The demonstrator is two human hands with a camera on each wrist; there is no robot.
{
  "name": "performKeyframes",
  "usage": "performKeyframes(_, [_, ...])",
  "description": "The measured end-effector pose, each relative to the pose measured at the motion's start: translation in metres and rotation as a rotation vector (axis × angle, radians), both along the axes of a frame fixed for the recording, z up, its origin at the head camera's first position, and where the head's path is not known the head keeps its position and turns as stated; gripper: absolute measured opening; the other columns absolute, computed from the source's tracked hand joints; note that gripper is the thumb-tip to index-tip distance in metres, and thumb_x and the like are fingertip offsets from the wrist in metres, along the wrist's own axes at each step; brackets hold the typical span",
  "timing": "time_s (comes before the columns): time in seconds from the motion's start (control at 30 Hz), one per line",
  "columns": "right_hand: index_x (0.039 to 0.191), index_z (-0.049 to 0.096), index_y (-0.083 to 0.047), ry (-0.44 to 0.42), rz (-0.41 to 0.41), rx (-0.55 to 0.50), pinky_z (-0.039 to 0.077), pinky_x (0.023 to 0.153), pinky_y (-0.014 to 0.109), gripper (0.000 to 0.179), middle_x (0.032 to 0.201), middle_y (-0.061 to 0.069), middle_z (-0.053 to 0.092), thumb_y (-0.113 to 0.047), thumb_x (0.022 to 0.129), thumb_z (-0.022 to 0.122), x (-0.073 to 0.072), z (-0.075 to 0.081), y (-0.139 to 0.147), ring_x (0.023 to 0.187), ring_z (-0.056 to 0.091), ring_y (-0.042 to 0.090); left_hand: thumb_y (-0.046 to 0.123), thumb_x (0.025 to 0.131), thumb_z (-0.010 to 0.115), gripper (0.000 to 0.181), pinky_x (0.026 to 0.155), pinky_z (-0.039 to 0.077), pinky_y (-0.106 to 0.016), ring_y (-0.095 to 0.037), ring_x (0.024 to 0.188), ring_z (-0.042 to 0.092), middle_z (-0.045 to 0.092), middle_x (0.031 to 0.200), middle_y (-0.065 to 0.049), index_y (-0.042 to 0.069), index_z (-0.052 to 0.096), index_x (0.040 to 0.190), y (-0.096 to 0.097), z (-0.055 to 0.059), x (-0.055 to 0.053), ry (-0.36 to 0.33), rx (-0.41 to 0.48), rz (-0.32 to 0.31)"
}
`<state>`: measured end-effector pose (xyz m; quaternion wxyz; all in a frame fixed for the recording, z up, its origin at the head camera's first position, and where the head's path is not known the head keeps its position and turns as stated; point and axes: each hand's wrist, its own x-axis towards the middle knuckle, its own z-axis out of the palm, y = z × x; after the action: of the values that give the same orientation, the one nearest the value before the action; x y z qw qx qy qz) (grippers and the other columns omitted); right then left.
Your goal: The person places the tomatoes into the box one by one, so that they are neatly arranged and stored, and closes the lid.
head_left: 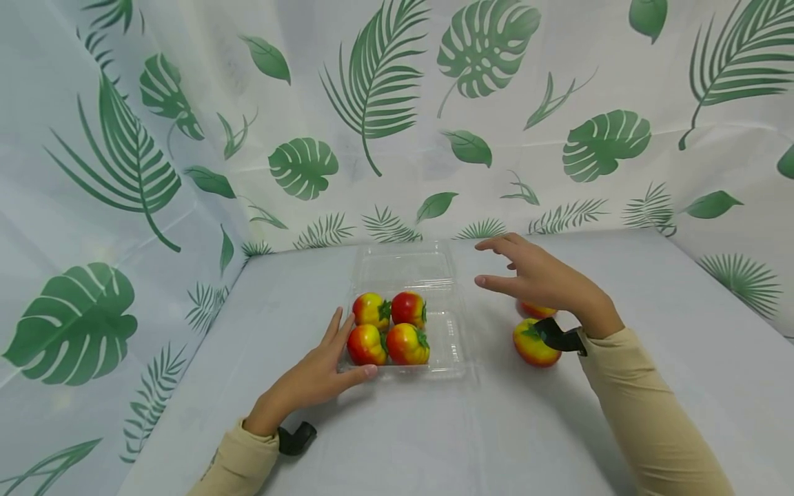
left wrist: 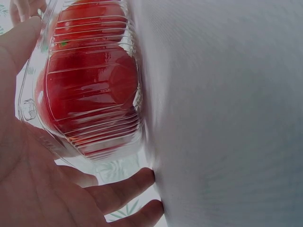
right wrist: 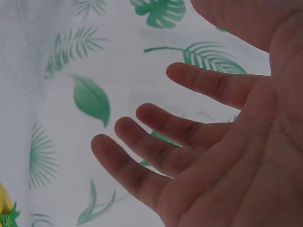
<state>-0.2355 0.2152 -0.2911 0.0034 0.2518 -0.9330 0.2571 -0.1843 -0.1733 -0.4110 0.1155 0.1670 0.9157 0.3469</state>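
Note:
A clear plastic clamshell box [head_left: 446,337] lies with its lid [head_left: 406,265] folded back. Several red-and-yellow fruits [head_left: 407,344] with green leafy tops, tomato-like in shape, fill its left part. My left hand [head_left: 319,365] rests against the box's front left corner, thumb at the front rim and fingers spread along the left side. The left wrist view has the ribbed clear wall [left wrist: 94,71] beside that palm. Raised to the right of the box, my right hand [head_left: 533,275] holds nothing, its fingers apart. Below it sit a fruit [head_left: 536,348] and another, partly hidden fruit [head_left: 538,310].
A pale cloth [head_left: 403,441] covers the table. Behind it hangs a white curtain [head_left: 397,186] printed with green leaves, which also runs along the left and right sides. Black wrist mounts [head_left: 298,439] show at both cuffs.

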Motion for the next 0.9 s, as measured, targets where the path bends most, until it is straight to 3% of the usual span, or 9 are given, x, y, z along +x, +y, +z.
performKeyframes(0.27, [0.160,0.045,-0.002,-0.039,-0.034,0.023,0.031,0.116,0.073,0.077,0.163,0.028,0.039,-0.042,0.102,0.074,-0.010,-0.004,0.020,0.150,0.035,0.050,0.059,0.097,0.072,0.108,0.119,0.029,-0.070,-0.045,0.159,0.022,-0.011,0.179,-0.006,0.022,0.006,0.174,0.000,0.000,0.000,-0.005,0.006,0.002])
performKeyframes(0.67, [0.164,0.040,-0.004,-0.108,-0.117,0.011,0.026,0.117,0.077,0.080,0.167,0.030,0.032,-0.044,0.102,0.072,-0.027,-0.019,0.045,0.153,0.026,0.054,0.061,0.097,0.071,0.108,0.118,0.030,-0.072,-0.046,0.158,0.023,-0.011,0.179,-0.006,0.023,0.006,0.174,0.000,-0.001,-0.001,-0.013,-0.004,0.011])
performKeyframes(0.9, [0.163,0.039,-0.002,-0.142,-0.127,0.009,0.026,0.117,0.076,0.078,0.167,0.030,0.033,-0.045,0.105,0.069,-0.033,-0.028,0.059,0.152,0.027,0.054,0.062,0.097,0.071,0.108,0.117,0.030,-0.072,-0.047,0.158,0.024,-0.011,0.179,-0.006,0.023,0.007,0.174,0.000,-0.002,-0.001,-0.012,-0.006,0.013])
